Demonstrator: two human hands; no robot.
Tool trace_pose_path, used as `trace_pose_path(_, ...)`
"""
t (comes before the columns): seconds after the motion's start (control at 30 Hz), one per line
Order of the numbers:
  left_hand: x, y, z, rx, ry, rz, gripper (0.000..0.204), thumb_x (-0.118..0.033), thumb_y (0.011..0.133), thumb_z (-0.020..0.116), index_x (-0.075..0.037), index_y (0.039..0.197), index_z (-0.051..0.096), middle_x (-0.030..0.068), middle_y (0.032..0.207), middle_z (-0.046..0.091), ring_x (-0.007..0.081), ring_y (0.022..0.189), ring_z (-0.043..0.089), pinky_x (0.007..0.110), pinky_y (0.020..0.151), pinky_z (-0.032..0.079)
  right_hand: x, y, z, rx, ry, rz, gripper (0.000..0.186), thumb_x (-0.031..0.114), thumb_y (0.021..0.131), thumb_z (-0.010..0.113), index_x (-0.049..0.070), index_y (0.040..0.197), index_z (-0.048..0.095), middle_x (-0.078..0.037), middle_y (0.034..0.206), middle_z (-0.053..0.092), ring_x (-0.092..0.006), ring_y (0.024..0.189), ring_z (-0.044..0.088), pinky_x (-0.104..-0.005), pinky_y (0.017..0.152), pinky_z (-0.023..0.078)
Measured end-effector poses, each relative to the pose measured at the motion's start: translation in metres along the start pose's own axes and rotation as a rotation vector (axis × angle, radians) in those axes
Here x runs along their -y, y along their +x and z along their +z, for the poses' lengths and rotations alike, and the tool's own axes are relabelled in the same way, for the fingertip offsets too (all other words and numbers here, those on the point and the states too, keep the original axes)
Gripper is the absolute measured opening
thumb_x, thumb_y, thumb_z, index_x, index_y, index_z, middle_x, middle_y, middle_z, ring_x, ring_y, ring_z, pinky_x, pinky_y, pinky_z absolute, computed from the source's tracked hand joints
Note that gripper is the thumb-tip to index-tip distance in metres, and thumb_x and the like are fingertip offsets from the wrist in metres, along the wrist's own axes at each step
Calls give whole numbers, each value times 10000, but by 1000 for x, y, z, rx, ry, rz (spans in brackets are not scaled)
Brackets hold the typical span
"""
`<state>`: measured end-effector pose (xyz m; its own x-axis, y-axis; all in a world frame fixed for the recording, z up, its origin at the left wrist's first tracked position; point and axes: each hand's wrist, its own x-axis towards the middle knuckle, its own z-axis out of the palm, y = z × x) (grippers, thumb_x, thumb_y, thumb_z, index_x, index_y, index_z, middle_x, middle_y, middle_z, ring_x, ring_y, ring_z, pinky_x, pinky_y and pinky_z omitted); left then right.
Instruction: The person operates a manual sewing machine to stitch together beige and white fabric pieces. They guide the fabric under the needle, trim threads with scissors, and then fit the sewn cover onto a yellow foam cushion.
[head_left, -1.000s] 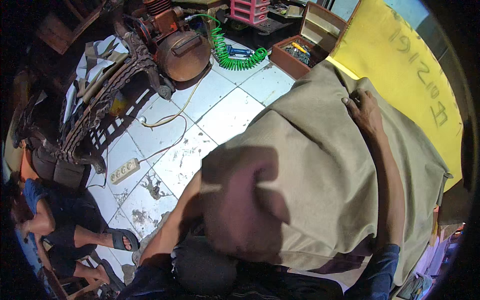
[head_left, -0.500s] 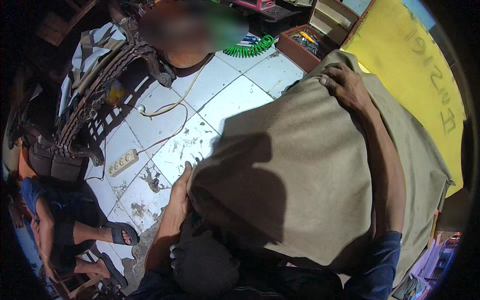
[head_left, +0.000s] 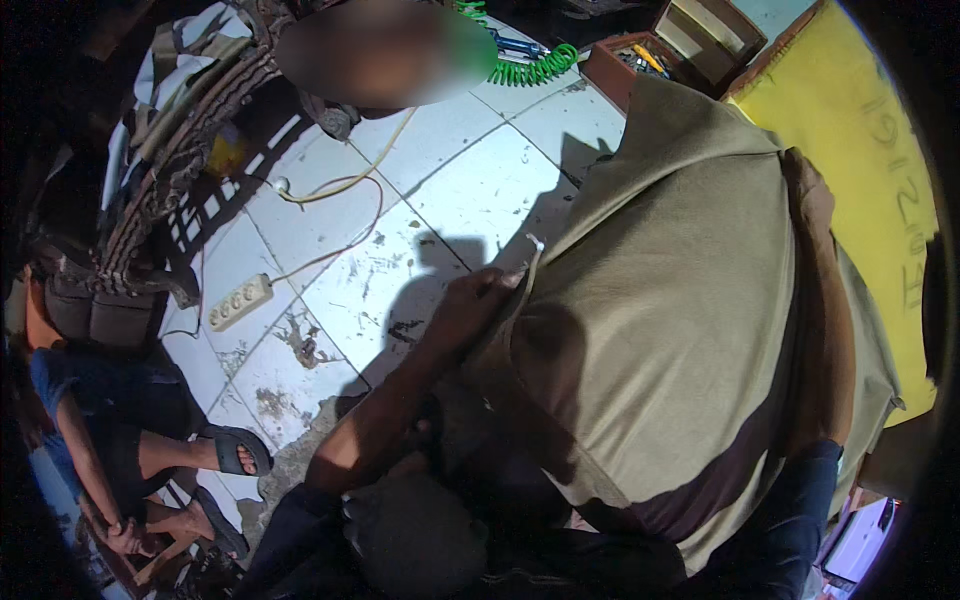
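A large piece of brown fabric [head_left: 690, 300] spreads in front of me, draped over something bulky that I cannot make out. At its left edge my left hand [head_left: 480, 300] is closed on the cloth, beside a thin pale strip [head_left: 535, 260] that sticks up there. My right hand [head_left: 810, 192] grips a fold along the right side, fingers bent over it and partly hidden. Smooth folds run from that grip down across the cloth.
Scuffed white floor tiles [head_left: 480, 200] lie to the left, with a power strip [head_left: 240, 303] and its cord. An open toolbox [head_left: 610, 72], a coiled green hose [head_left: 540, 68] and a yellow board [head_left: 890, 220] stand beyond. A carved wooden frame [head_left: 150, 200] and a seated person [head_left: 120, 440] are at left.
My left hand has moved up and right along the cloth edge. My right hand has shifted right and slightly down, and the fabric's far-left part has swung rightward, baring more tile.
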<state>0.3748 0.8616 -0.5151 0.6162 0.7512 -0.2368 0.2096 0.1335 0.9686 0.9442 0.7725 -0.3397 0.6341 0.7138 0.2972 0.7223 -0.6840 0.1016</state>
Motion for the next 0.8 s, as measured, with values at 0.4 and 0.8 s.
trace_pose_path(0.4,60,-27,11,-204,-76,-282,591,-519,1112,596,32,1149,806,196,987,807,201,899,733,441,817,553,-7,-12,-5,-26,-227,-17,428,503,1122,513,132,1228,698,-261,1175,757,-503,1115,716,-583,911,579)
trace_pose_path(0.8,114,-3,-86,-149,-84,-241,451,-388,1085,636,-23,1339,709,158,1186,742,237,1019,706,398,907,557,-64,-334,-171,-230,-187,1,358,317,1054,707,90,1332,702,-187,1271,719,-391,1232,660,-481,1050,516)
